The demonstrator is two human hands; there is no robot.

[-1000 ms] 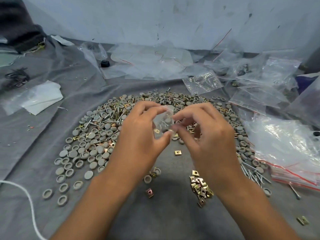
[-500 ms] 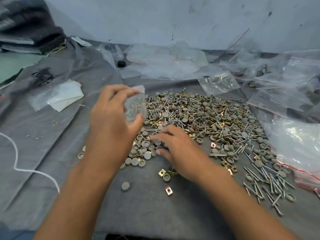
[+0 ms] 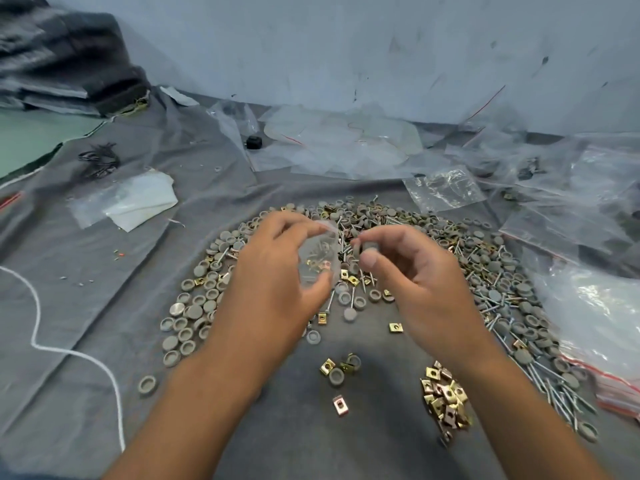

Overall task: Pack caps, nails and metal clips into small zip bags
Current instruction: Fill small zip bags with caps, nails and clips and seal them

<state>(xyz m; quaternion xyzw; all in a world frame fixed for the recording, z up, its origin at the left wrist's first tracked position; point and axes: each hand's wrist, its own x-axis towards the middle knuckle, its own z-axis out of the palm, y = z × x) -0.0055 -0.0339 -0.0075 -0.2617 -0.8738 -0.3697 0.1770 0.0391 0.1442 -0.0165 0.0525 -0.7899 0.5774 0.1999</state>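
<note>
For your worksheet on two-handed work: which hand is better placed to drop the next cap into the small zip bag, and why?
The right hand. Its fingers already pinch a grey cap right beside the small zip bag, which the left hand holds up, so the left is occupied.

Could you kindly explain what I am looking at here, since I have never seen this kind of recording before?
There is no machine: a person is working with bare hands, filmed by one wide-angle camera worn on the head, looking forward and down. The left hand holds a small clear zip bag with a few nails and clips already inside. The right hand pinches grey caps beside the bag's mouth, probably about to drop them in. Below lies a grey cloth strewn with a heap of grey caps, nails and brass-coloured clips. More clear bags lie behind and to the right, and a white cord runs on the left.
</note>
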